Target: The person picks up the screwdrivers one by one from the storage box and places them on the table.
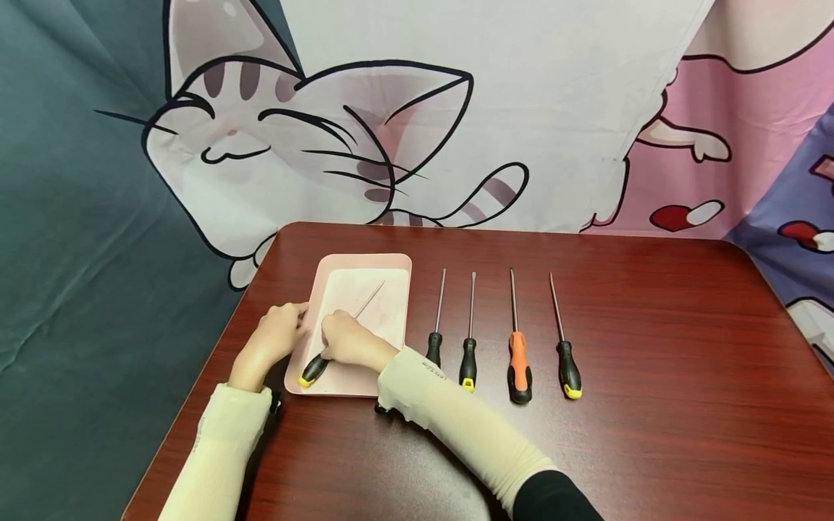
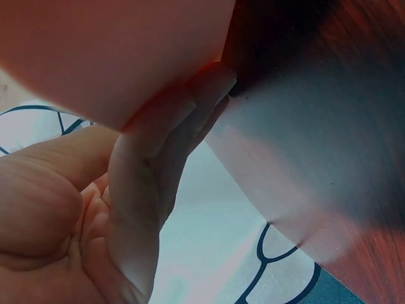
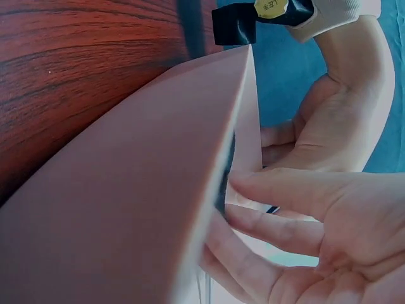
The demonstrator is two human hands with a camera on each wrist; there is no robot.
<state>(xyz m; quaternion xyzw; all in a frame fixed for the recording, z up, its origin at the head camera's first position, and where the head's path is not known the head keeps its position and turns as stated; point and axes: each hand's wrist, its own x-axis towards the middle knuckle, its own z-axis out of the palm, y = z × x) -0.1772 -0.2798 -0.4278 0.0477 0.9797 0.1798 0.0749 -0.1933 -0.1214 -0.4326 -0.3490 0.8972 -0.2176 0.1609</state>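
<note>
A screwdriver (image 1: 313,371) with a black handle and yellow end lies slantwise over the pink tray (image 1: 402,289), its thin shaft pointing to the far right. My right hand (image 1: 355,340) pinches its handle near the shaft. In the right wrist view, thumb and fingers meet at the dark handle (image 3: 226,183), partly hidden behind the tray wall (image 3: 145,158). At the tray's left side, my left hand (image 1: 276,336) holds the rim. The left wrist view has its fingers (image 2: 161,120) against the tray's outer side (image 2: 126,50), with the thumb across from them.
Right of the tray, several screwdrivers lie in a row: two black-handled ones (image 1: 434,349) (image 1: 468,360), an orange-and-black one (image 1: 518,354) and a black one with a yellow end (image 1: 568,365). My right sleeve partly covers the nearest. A cat-print cloth (image 1: 554,108) hangs behind the wooden table (image 1: 684,362).
</note>
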